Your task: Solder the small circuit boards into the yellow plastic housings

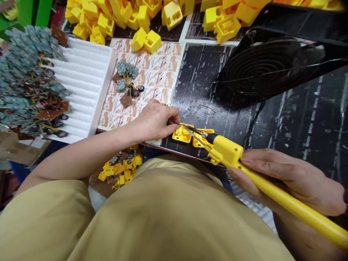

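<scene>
My right hand (288, 177) is closed around a yellow soldering iron (225, 148) that has a thin tube running beside its metal shaft. Its tip points left and down at a small open yellow plastic case half (181, 135), which lies at the bench's front edge. A second yellow case half (199, 139) sits just right of it, partly covered by the iron. My left hand (159, 117) is pinched at the upper left of the first case half. Whatever lies between its fingertips is too small or hidden to name.
A white ribbed foam tray (87, 83) at left carries many grey circuit parts. Several wired parts (127, 78) lie on the patterned sheet. Yellow housings (114, 18) are heaped along the back. A black fan (261, 69) stands back right. Below the bench edge is a box of yellow pieces (122, 168).
</scene>
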The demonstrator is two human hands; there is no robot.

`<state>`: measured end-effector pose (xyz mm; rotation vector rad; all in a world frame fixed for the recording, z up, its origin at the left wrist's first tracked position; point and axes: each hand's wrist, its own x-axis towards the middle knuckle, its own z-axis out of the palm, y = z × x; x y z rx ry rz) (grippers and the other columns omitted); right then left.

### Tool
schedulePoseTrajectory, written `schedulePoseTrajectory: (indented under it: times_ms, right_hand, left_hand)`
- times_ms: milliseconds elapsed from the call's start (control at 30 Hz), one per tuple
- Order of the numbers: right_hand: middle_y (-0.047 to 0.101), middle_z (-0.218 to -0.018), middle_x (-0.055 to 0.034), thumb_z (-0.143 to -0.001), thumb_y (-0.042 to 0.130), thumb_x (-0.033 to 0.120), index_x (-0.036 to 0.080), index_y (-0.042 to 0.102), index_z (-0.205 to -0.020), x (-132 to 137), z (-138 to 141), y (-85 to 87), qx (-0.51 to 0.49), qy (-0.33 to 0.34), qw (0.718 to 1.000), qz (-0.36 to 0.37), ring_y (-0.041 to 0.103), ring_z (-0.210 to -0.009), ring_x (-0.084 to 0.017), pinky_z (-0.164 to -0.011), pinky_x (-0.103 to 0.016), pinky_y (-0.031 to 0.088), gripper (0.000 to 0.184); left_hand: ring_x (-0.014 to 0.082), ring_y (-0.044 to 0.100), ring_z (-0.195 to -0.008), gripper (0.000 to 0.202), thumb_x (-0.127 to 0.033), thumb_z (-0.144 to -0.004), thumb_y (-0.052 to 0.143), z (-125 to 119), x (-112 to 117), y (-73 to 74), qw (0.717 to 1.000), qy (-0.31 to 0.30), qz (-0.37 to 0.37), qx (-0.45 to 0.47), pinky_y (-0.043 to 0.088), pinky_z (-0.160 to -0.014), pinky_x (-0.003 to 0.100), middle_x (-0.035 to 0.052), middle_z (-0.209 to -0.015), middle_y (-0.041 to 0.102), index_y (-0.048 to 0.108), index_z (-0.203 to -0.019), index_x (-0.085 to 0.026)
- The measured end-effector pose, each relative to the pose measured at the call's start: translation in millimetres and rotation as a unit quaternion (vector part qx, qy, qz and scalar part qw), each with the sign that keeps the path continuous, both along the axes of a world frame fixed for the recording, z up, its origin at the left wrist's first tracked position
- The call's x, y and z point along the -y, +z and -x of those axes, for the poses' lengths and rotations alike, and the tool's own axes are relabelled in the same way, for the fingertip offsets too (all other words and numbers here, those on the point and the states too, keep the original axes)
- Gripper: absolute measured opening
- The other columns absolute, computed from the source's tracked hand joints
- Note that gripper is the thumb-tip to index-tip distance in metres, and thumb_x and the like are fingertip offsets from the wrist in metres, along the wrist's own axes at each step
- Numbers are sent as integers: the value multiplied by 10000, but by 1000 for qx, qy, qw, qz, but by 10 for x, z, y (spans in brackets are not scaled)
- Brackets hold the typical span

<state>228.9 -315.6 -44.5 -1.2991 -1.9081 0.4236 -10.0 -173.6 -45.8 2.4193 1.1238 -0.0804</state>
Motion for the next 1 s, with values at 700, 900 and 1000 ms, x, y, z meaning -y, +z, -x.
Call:
schedulePoseTrajectory:
  times_ms: [700, 900, 1000]
  right_hand:
    - [674, -789, 12, -851, 710, 256, 236, 605, -906, -129, -207, 65, 80, 72, 994, -36, 640, -643, -100, -524, -200, 525, 120]
    - [662, -760, -9, -914, 627, 249, 219, 587, -887, -72, -184, -17, 46, 46, 998, -16, 626, -645, -85, -578, -208, 533, 57]
    - [661, -769, -19, -947, 582, 266, 206, 583, -897, -81, -175, -41, 47, 56, 997, -17, 628, -670, -78, -608, -196, 539, 78]
  left_hand:
    - [119, 638, -649, 103, -184, -730, 623, -112, -140, 74, 998, -27, 44, -34, 414, -657, 228, -25, -679, 706, 723, -754, -179]
    - [117, 629, -619, 111, -178, -741, 620, -137, -140, 151, 996, -22, 64, -62, 415, -645, 220, -37, -609, 664, 729, -765, -179]
    - [123, 638, -638, 134, -189, -751, 605, -130, -141, 164, 996, -30, 55, -63, 425, -651, 220, -31, -627, 675, 737, -770, -184]
